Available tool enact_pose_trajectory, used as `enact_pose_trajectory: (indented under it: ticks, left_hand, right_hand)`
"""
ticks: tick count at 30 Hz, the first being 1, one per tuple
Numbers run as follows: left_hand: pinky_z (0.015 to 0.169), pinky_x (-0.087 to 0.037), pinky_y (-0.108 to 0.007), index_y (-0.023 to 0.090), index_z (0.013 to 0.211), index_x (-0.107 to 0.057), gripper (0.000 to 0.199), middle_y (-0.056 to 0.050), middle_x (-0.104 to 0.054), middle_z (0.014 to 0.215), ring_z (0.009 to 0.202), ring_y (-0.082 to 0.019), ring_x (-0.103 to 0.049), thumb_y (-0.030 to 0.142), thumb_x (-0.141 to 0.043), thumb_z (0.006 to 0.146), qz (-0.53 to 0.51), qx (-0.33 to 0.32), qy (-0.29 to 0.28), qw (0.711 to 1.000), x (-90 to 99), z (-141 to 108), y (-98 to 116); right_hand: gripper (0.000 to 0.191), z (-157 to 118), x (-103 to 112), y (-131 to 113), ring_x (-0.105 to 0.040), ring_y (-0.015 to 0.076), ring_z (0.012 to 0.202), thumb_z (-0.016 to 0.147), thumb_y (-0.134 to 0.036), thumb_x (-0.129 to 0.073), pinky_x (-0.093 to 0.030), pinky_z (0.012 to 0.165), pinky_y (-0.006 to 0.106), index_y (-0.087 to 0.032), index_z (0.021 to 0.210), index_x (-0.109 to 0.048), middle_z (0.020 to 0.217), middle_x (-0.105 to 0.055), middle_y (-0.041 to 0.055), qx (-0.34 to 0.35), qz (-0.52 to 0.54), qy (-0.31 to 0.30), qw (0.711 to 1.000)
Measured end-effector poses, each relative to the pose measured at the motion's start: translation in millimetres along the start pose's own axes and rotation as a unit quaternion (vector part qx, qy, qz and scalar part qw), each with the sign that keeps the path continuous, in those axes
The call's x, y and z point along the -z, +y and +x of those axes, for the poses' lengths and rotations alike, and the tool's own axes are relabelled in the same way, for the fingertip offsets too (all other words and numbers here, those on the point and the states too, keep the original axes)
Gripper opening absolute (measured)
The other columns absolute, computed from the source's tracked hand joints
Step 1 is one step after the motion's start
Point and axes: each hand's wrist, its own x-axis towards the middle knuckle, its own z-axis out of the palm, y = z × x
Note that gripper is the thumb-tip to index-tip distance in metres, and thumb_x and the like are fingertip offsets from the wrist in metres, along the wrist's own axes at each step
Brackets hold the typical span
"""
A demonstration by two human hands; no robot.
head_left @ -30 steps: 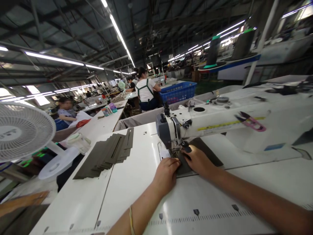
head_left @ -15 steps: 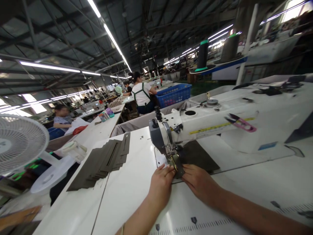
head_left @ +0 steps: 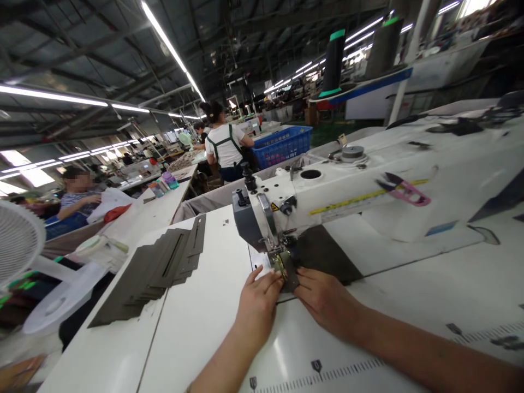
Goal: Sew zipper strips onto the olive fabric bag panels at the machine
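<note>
A dark grey-green piece (head_left: 327,255) lies flat under the arm of a white sewing machine (head_left: 352,191), its near end by the needle. My left hand (head_left: 259,297) rests at the left of the presser foot, fingertips pressed together on the edge of the work. From the right, my right hand (head_left: 323,297) pinches the near end of the piece, close to the foot. Between the two hands a brass-coloured metal guide (head_left: 280,264) shows beside the needle. A fanned stack of similar dark pieces (head_left: 153,273) lies on the white table (head_left: 196,327) to the left.
Pink-handled snips (head_left: 403,190) lie on the machine arm. A white fan (head_left: 20,245) stands at the far left. Behind the machine are a blue basket (head_left: 282,148) and a person in a white shirt (head_left: 224,144). Another person (head_left: 77,196) sits at the left. Thread cones (head_left: 333,64) stand beyond.
The whole view has shifted, so that the machine and both hands appear further left. Both hands keep their places by the presser foot. The seated person's arm at the left is raised higher.
</note>
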Motion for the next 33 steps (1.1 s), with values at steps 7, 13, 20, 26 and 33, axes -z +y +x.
enact_pose_trajectory:
  ticks: [7,13,20,26,33]
  left_hand:
    - [0.087,-0.051,-0.042,0.013,0.100,-0.059,0.026,-0.010,-0.067,0.101,0.096,-0.019,-0.063,0.010,-0.036,0.089,0.015,-0.001,-0.026,1.000,0.5,4,3]
    - [0.089,-0.049,-0.042,0.014,0.099,-0.060,0.026,-0.010,-0.066,0.102,0.097,-0.019,-0.061,0.011,-0.036,0.090,0.026,-0.009,-0.053,0.998,-0.5,6,-1]
    - [0.085,-0.050,-0.038,0.014,0.095,-0.060,0.025,-0.009,-0.065,0.092,0.088,-0.018,-0.062,0.013,-0.035,0.092,0.019,-0.002,-0.046,0.999,-5.9,15,-10]
    - [0.076,-0.053,-0.034,0.013,0.094,-0.060,0.023,-0.009,-0.061,0.086,0.084,-0.020,-0.059,0.017,-0.038,0.093,0.017,0.040,-0.040,0.998,-6.3,18,-12]
    - [0.090,-0.050,-0.041,0.012,0.103,-0.058,0.024,-0.012,-0.063,0.097,0.096,-0.020,-0.060,0.011,-0.035,0.093,0.039,0.003,-0.026,0.999,-3.5,-1,-4]
  right_hand:
    - [0.022,1,0,2,-0.059,0.0193,0.083,0.080,-0.002,-0.045,-0.049,0.085,0.032,-0.012,0.078,-0.064,0.083,-0.066,0.0086,0.016,-0.034,-0.010,0.999]
    - [0.024,3,-2,7,-0.059,0.0197,0.083,0.081,-0.002,-0.043,-0.049,0.084,0.033,-0.012,0.081,-0.065,0.084,-0.066,0.0091,0.017,-0.041,-0.034,0.998]
    - [0.023,12,-5,15,-0.059,0.0189,0.079,0.080,-0.002,-0.043,-0.050,0.079,0.031,-0.013,0.079,-0.064,0.080,-0.066,0.0074,0.016,-0.042,-0.030,0.999]
    - [0.026,17,-6,17,-0.060,0.0177,0.074,0.081,-0.001,-0.041,-0.052,0.076,0.030,-0.013,0.077,-0.064,0.077,-0.066,0.0068,0.009,-0.046,-0.009,0.999]
    - [0.029,1,-7,12,-0.058,0.0227,0.101,0.080,-0.002,-0.038,-0.048,0.090,0.039,-0.013,0.085,-0.065,0.099,-0.065,0.0123,0.029,-0.061,0.011,0.998]
